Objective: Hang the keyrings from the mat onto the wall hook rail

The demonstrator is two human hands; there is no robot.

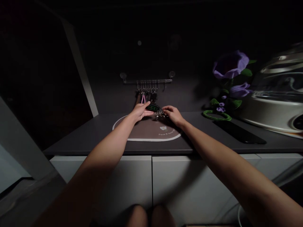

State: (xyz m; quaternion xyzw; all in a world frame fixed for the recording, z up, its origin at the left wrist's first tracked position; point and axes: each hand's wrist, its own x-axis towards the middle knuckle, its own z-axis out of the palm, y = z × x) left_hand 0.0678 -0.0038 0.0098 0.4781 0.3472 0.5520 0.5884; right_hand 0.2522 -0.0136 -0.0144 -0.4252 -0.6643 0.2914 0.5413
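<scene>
My left hand (pixel 141 113) is closed around a black key fob (pixel 152 108) with green button outlines, thumb on top and fingers underneath. To its right, the fingers of my right hand (pixel 174 115) pinch at the metal key ring (pixel 162 113) joined to the fob. Small metal pieces dangle from the ring, too dark to make out singly. Both hands are held over a brown mat (pixel 146 130) with a pale rim and a small white flower print. Behind them, several keys (pixel 153 94) and a pink item (pixel 143 98) hang from a clear hook rail (pixel 148 81).
On the right of the dark countertop (pixel 94 138) lies a black phone-like slab (pixel 239 130). Purple artificial flowers (pixel 233 67) with a green ring base stand behind it. A white appliance with a clear lid (pixel 274 110) fills the far right. White cabinet doors (pixel 175 186) are below.
</scene>
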